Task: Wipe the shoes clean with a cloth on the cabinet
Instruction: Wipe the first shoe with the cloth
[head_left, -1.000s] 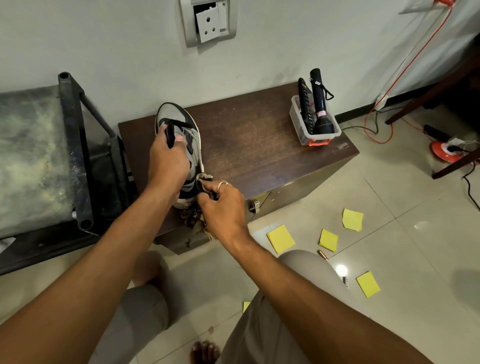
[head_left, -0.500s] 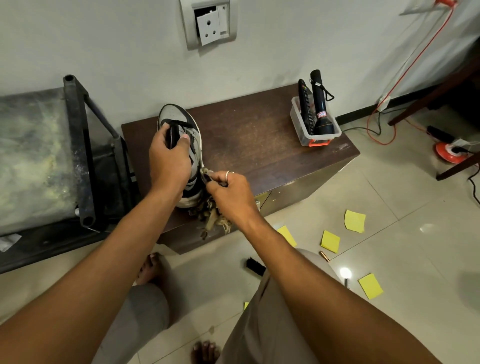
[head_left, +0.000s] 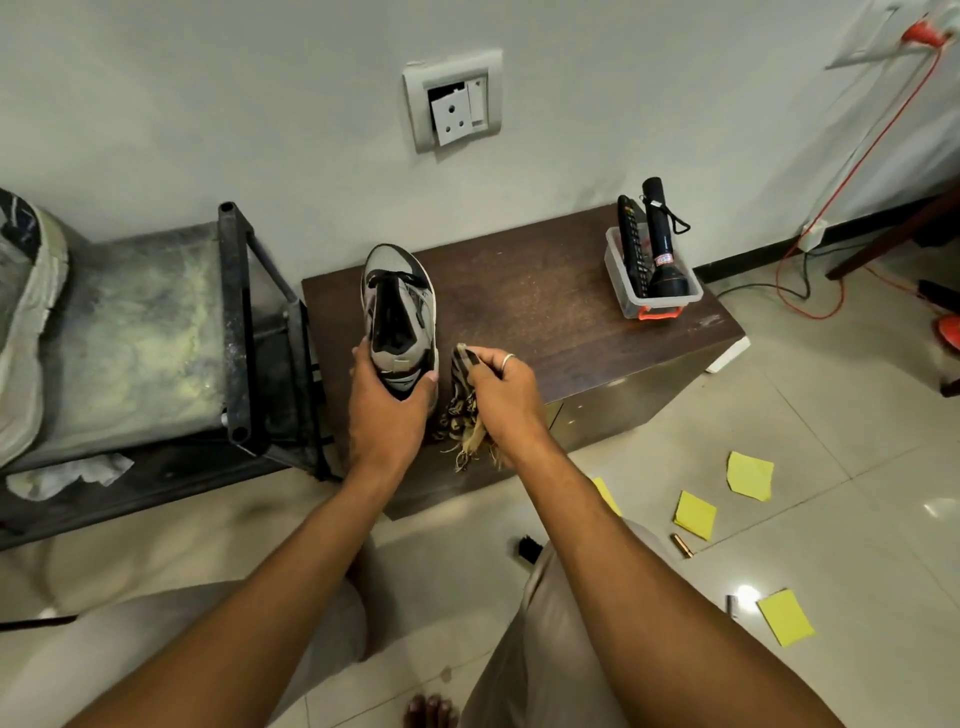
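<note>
Grips with the left hand (head_left: 387, 410) the heel of a grey and black shoe (head_left: 397, 306), fingers and thumb curled round it. Holds it over the 9 o'clock side of the brown cabinet (head_left: 545, 312), toe toward 12 o'clock; cannot tell if resting there or lifted. Pinches with the right hand (head_left: 501, 397) a striped cloth (head_left: 462, 415), just at 3 o'clock of the heel, frayed end hanging toward 6 o'clock. Cannot tell if cloth and sole touch. At 2 o'clock on the cabinet, a clear box (head_left: 631, 307) with a black torch (head_left: 662, 239) upright inside.
</note>
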